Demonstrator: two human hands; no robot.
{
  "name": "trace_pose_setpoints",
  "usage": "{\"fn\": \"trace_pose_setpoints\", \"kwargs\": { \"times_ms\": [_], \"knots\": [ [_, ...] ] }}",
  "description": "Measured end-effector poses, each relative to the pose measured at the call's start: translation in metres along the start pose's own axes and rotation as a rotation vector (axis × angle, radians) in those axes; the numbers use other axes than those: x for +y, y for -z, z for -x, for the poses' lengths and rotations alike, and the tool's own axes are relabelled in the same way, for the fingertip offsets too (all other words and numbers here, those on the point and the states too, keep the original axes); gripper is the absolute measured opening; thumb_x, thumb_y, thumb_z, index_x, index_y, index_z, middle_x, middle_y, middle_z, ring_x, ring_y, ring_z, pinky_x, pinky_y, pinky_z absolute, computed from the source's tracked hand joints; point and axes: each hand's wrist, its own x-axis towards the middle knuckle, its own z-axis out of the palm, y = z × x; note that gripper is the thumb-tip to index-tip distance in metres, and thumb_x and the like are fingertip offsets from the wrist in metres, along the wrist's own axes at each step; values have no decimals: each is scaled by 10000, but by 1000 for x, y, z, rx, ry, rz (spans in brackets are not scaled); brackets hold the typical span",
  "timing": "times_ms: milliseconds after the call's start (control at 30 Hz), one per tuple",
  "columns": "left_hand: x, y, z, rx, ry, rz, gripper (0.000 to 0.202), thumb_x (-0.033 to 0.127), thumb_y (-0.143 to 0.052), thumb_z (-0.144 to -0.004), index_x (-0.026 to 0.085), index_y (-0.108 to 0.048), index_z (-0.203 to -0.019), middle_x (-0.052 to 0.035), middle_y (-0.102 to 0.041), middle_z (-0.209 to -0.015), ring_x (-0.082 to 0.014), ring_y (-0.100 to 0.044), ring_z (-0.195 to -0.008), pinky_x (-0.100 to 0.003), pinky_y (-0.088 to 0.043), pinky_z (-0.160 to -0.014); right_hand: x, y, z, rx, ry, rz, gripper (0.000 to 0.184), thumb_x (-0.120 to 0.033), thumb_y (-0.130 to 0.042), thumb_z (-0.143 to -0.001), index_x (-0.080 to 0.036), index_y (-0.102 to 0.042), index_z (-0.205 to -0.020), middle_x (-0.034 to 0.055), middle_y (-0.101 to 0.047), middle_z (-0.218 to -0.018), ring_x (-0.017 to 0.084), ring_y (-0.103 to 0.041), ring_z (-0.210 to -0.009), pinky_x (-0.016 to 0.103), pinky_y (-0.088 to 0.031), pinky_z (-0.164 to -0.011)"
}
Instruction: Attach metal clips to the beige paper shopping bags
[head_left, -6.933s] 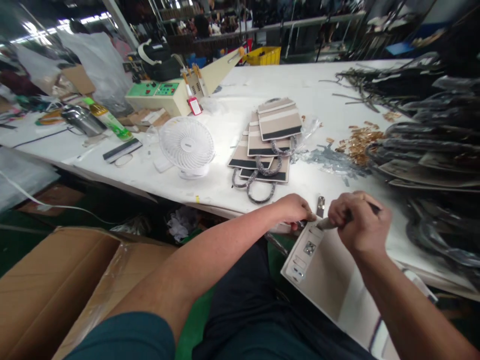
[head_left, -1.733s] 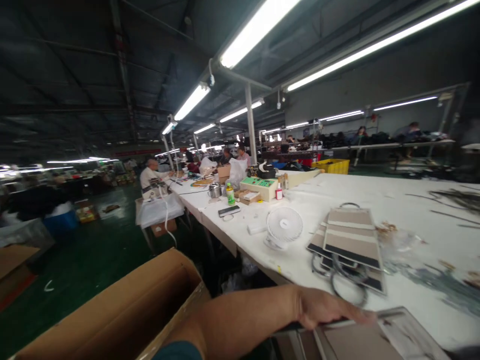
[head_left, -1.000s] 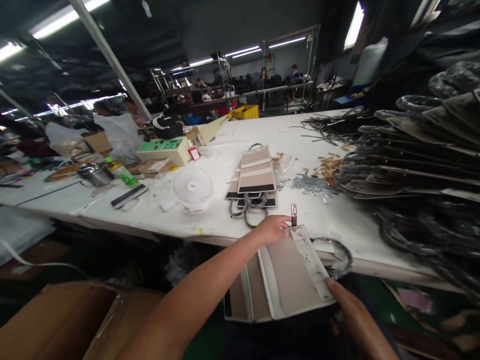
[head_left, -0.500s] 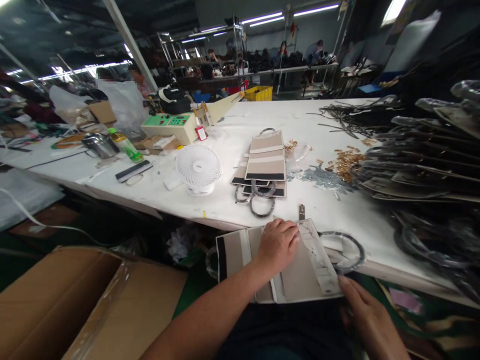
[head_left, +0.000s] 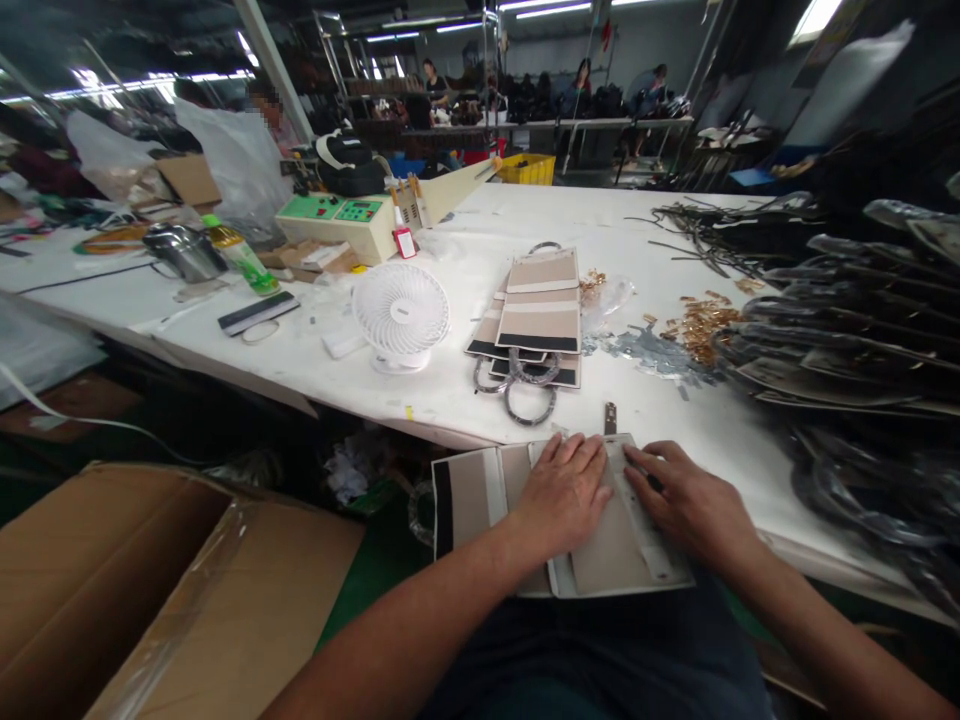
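Your left hand lies flat, fingers spread, pressing down on the beige folded bag panel with white bands and a black end stripe; your right hand rests open beside it, fingers laid on the pale strip along the panel's right side, neither hand gripping. The panel sits at the near edge of the white worktable, mostly overhanging onto your lap. Since little of it is supported by the edge, it could slide off or crease if either palm lifts unevenly. Its long axis runs left to right along the edge, the black stripe pointing left. A small metal clasp lies just beyond your fingers, then a stack of finished striped bags with ring handles, with a white desk fan to its left.
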Motion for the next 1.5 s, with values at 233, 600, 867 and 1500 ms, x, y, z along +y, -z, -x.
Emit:
{"fn": "trace_pose_setpoints", "kwargs": {
  "times_ms": [233,600,867,1500],
  "knots": [
    [-4,-2,-4,-25,9,52,555,434,-451,-1136,153,-472,-1615,-80,-485,-1693,-267,-422,-1558,-499,-232,-1375,8,-9,8,22,-58,-13,418,-491,-418,-1160,-353,-706,-1430,1,-692,-1385,205,-773,-923,334,-607,-699],
    [-9,-7,-6,-16,21,68,552,430,-463,-1129,171,-479,-1616,-74,-501,-1680,-284,-442,-1534,-511,-257,-1360,5,-7,1,17,7,28,415,-393,-408,-1163,-320,-685,-1463,35,-697,-1325,225,-776,-931,345,-626,-651],
    [-10,-11,-7,-9,-1,19,557,436,-436,-1140,192,-443,-1641,-67,-467,-1704,-285,-421,-1542,-520,-241,-1357,5,-7,-1,-50,58,60,420,-329,-406,-1169,-288,-603,-1538,61,-675,-1326,232,-779,-909,340,-616,-643],
    [-12,-10,-6,-6,41,148,571,456,-565,-1095,197,-506,-1601,-42,-511,-1678,-277,-466,-1527,-506,-294,-1362,137,-1,-136,-19,-532,-66,311,-383,-653,-912,-172,-862,-1006,170,-811,-1066,359,-753,-908,374,-508,-701]
  ]
}}
